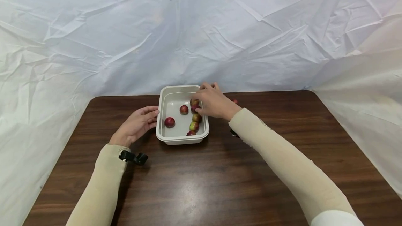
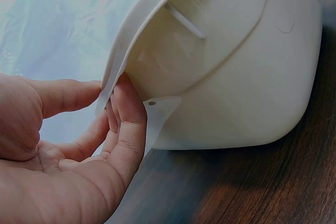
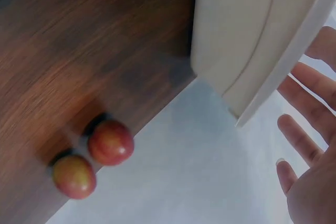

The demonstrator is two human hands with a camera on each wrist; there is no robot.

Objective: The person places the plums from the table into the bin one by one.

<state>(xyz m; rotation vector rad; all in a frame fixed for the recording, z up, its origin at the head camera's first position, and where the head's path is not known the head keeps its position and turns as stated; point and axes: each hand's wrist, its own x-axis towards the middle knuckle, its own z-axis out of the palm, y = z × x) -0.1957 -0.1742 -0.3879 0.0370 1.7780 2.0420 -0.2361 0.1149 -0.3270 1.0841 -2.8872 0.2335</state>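
A white plastic tub (image 1: pixel 176 138) stands on the table with several small red and green plums (image 1: pixel 184 109) in it, most of them along its right wall. My left hand (image 1: pixel 140 123) pinches the tub's left rim; in the left wrist view the thumb (image 2: pixel 71 95) lies on the outer edge and the fingers below it. Over the right rim reaches my right hand (image 1: pixel 214 101), its fingers lowered among the plums at the back right. The right wrist view shows those fingers (image 3: pixel 312 106) spread and loosely bent beside the rim, their tips partly hidden by the tub.
Right of the tub, two more plums (image 3: pixel 111 141) lie on the dark wooden table (image 1: pixel 267 184) near its back edge; the right wrist partly covers them in the head view. White wrinkled sheeting (image 1: pixel 201 37) hangs behind the table and along both sides.
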